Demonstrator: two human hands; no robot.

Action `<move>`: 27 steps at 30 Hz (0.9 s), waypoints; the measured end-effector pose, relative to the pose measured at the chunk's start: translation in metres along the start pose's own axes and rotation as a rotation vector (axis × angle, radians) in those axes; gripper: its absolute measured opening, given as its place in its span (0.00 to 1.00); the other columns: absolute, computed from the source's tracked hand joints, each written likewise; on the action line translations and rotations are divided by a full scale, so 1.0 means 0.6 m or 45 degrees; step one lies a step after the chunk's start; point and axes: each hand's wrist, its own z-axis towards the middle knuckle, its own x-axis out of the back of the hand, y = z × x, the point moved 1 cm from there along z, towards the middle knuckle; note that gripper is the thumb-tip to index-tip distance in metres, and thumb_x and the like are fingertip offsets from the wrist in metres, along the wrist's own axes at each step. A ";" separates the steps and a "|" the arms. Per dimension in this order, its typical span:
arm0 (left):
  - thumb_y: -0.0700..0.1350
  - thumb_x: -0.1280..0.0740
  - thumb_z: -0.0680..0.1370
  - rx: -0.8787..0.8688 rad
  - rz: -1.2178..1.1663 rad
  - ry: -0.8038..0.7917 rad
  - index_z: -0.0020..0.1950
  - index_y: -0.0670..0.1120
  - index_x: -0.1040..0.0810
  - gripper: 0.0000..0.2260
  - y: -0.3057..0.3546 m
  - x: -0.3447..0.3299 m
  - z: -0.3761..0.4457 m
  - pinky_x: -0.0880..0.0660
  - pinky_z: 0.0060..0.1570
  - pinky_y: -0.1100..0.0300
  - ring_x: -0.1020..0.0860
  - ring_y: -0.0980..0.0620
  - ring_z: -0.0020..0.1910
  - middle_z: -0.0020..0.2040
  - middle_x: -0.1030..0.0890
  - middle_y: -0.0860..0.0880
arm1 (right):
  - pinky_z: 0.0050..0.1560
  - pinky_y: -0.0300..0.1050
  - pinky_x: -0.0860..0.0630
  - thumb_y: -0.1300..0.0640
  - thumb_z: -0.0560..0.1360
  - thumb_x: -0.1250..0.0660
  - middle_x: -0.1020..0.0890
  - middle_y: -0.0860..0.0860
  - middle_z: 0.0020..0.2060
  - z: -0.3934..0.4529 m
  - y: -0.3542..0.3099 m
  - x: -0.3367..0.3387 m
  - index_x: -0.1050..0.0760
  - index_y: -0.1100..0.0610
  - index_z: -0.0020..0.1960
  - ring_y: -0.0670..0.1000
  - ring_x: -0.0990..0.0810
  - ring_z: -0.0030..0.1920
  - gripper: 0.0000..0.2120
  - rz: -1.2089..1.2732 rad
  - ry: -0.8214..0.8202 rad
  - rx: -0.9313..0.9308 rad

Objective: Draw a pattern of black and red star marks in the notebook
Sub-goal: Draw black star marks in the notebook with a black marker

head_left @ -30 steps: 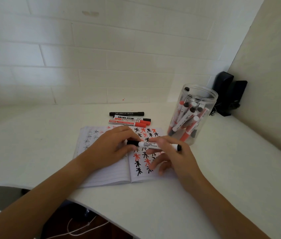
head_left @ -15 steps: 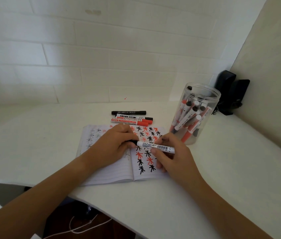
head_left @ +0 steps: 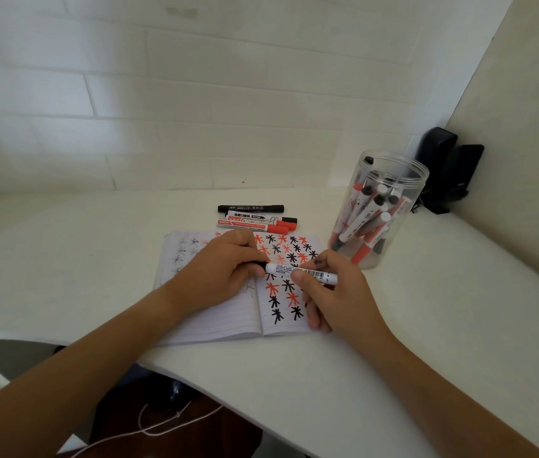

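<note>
Open notebook (head_left: 228,312) flat on the white desk (head_left: 427,325), middle of the frame, right page full of black and red stars. White marker (head_left: 301,274) held sideways above it: right hand (head_left: 334,292) gripping the barrel, left hand (head_left: 222,269) pinching the black cap end.

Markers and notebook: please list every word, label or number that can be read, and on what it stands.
Held marker: a barcode and small print, too small to read.
Loose markers behind the notebook: printed labels, too blurred to read.
Markers in the jar: print too small to read.
Notebook: only star marks, no words.
Nothing can be quoted with certainty.
</note>
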 end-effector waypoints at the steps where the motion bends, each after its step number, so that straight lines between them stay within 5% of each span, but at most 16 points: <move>1: 0.46 0.32 0.78 0.000 0.001 -0.009 0.55 0.44 0.15 0.10 -0.001 -0.001 0.001 0.33 0.45 0.71 0.29 0.59 0.44 0.44 0.25 0.54 | 0.22 0.42 0.29 0.56 0.81 0.29 0.20 0.58 0.24 0.000 0.000 0.000 0.25 0.59 0.48 0.55 0.24 0.20 0.08 0.000 0.012 -0.006; 4: 0.45 0.31 0.79 0.028 0.015 -0.022 0.54 0.46 0.17 0.06 0.000 -0.006 0.003 0.35 0.48 0.71 0.30 0.61 0.46 0.46 0.26 0.57 | 0.29 0.42 0.24 0.62 0.81 0.32 0.17 0.59 0.33 0.000 -0.004 -0.002 0.24 0.58 0.49 0.50 0.20 0.26 0.03 -0.024 0.075 0.039; 7: 0.49 0.32 0.80 0.053 0.029 -0.026 0.61 0.49 0.19 0.11 0.011 -0.005 0.004 0.33 0.52 0.72 0.27 0.61 0.51 0.52 0.23 0.56 | 0.36 0.43 0.22 0.71 0.79 0.36 0.19 0.60 0.44 0.006 -0.011 0.010 0.27 0.56 0.52 0.48 0.18 0.33 0.10 0.056 0.171 0.080; 11: 0.57 0.39 0.83 0.180 0.059 0.001 0.73 0.56 0.28 0.19 0.011 -0.003 0.004 0.31 0.65 0.61 0.27 0.60 0.63 0.65 0.23 0.56 | 0.44 0.45 0.16 0.65 0.81 0.32 0.15 0.50 0.44 0.007 -0.057 0.052 0.28 0.57 0.56 0.51 0.13 0.42 0.07 0.071 0.473 0.298; 15: 0.59 0.43 0.83 0.215 0.093 -0.054 0.68 0.55 0.22 0.19 0.004 -0.006 0.003 0.27 0.63 0.53 0.24 0.59 0.59 0.59 0.19 0.58 | 0.45 0.43 0.18 0.60 0.83 0.34 0.16 0.48 0.49 0.006 -0.119 0.116 0.29 0.52 0.61 0.48 0.15 0.46 0.09 -0.077 0.953 0.607; 19: 0.58 0.41 0.82 0.174 0.089 -0.043 0.56 0.52 0.15 0.17 -0.002 -0.012 0.005 0.26 0.60 0.50 0.22 0.61 0.55 0.55 0.18 0.60 | 0.47 0.45 0.22 0.62 0.84 0.40 0.20 0.51 0.54 0.037 -0.142 0.185 0.30 0.60 0.67 0.54 0.19 0.47 0.11 -0.321 1.199 0.764; 23: 0.60 0.41 0.81 0.203 0.089 -0.042 0.58 0.54 0.16 0.18 -0.006 -0.014 0.003 0.27 0.63 0.52 0.23 0.63 0.57 0.57 0.18 0.61 | 0.50 0.48 0.25 0.61 0.85 0.41 0.19 0.55 0.52 0.077 -0.151 0.214 0.28 0.58 0.66 0.55 0.21 0.49 0.11 -0.513 1.144 0.745; 27: 0.60 0.42 0.80 0.229 0.082 -0.061 0.60 0.55 0.16 0.18 -0.003 -0.012 0.001 0.29 0.66 0.53 0.24 0.63 0.60 0.60 0.19 0.61 | 0.50 0.55 0.24 0.57 0.83 0.39 0.17 0.57 0.48 0.132 -0.135 0.202 0.23 0.58 0.61 0.60 0.21 0.50 0.10 -1.115 0.780 0.480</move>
